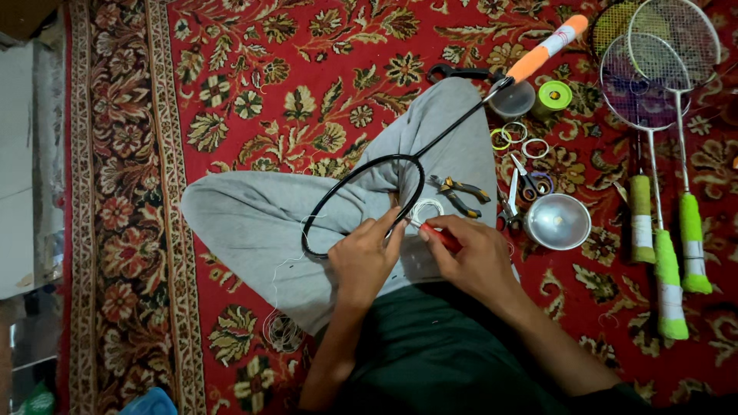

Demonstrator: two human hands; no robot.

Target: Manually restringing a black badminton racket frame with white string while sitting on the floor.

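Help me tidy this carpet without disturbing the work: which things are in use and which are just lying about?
In use:
black racket, gripped by left hand
red-handled tool in right hand
white string

Lying about:
pliers
scissors
metal bowl
green spool
rings
three spare rackets

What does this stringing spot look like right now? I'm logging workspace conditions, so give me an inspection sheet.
Surface: red floral carpet; person sits cross-legged on it.
Job's things: black racket frame across the lap, orange grip pointing away; white string coiled by it.
Clutter: pliers, scissors, metal bowl, green spool, rubber rings, strung rackets with green grips.
Grippers: left hand on the frame; right hand holds a red-handled tool.
Cables: nothing seen.
Surroundings: pale floor at the carpet's edge.
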